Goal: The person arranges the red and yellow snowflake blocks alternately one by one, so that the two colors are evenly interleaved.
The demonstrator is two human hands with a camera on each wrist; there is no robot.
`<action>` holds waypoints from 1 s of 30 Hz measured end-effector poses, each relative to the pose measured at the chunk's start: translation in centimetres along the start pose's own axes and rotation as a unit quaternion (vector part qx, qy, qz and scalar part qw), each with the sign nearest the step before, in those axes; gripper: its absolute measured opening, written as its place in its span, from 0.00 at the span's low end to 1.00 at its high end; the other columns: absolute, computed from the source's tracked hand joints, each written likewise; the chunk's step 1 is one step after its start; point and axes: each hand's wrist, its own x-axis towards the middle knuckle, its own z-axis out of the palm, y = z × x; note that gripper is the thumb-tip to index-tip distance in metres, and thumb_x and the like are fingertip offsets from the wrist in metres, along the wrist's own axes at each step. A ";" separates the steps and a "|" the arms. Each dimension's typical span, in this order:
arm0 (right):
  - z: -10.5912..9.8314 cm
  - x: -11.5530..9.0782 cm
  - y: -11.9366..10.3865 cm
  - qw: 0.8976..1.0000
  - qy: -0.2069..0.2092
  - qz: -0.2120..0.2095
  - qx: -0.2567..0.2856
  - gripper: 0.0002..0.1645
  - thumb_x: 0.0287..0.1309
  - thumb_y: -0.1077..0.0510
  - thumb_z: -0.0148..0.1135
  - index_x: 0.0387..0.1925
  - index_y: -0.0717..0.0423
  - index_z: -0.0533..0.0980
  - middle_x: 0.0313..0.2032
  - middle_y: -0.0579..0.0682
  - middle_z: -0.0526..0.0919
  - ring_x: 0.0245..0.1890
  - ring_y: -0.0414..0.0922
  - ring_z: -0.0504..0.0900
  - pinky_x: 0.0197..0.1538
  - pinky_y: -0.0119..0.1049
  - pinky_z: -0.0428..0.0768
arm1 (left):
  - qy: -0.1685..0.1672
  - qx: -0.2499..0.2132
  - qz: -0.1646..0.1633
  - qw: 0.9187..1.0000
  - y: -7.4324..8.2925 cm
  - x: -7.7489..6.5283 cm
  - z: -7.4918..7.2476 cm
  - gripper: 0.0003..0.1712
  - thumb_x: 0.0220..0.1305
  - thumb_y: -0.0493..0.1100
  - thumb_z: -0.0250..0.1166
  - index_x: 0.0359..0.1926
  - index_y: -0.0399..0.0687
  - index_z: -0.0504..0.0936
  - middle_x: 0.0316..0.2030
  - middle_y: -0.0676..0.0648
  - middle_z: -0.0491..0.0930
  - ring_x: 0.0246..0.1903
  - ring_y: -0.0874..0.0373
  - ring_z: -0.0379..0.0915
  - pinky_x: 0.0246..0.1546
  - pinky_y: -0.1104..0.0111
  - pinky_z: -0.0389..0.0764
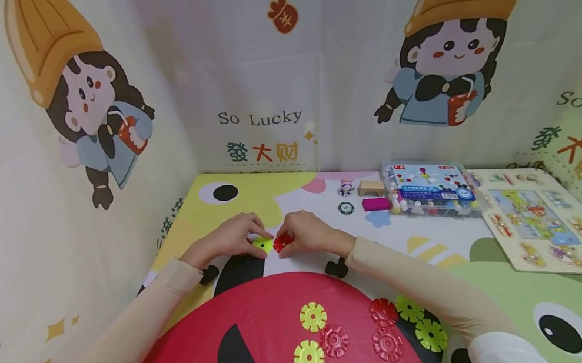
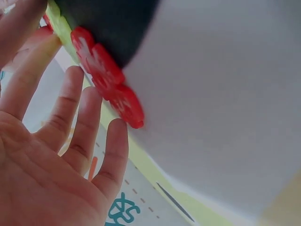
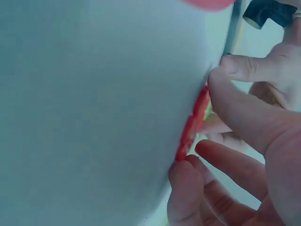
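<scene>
At the middle of the table my left hand [image 1: 234, 235] pinches a yellow-green notched disc [image 1: 263, 244] between thumb and fingers. Close by on the right, my right hand [image 1: 309, 233] pinches a red notched disc [image 1: 282, 243] by its rim. The two discs are side by side, edges close together. In the left wrist view, the yellow-green disc [image 2: 63, 30] is at the fingertips, and red notched plastic [image 2: 103, 70] shows past the left hand's other, extended fingers. The right wrist view has the red disc [image 3: 190, 129] nearly edge-on between fingers and thumb.
Several loose yellow-green discs [image 1: 309, 357] and red discs [image 1: 387, 344] lie nearer me on the red print. Back right are a clear box of beads [image 1: 432, 189], a wooden block [image 1: 371, 188], a magenta block [image 1: 376, 204], a small figurine [image 1: 346, 187] and a puzzle board [image 1: 553, 219].
</scene>
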 end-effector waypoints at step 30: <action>1.0 -11.3 -5.4 0.987 -0.146 -0.044 -0.049 0.25 0.38 0.34 0.71 0.35 0.38 0.74 0.31 0.34 0.75 0.29 0.27 0.69 0.32 0.24 0.70 | 0.010 0.027 -0.010 1.000 2.6 2.0 1.4 0.31 0.42 0.58 0.76 0.52 0.64 0.82 0.41 0.53 0.75 0.43 0.60 0.69 0.35 0.72 0.75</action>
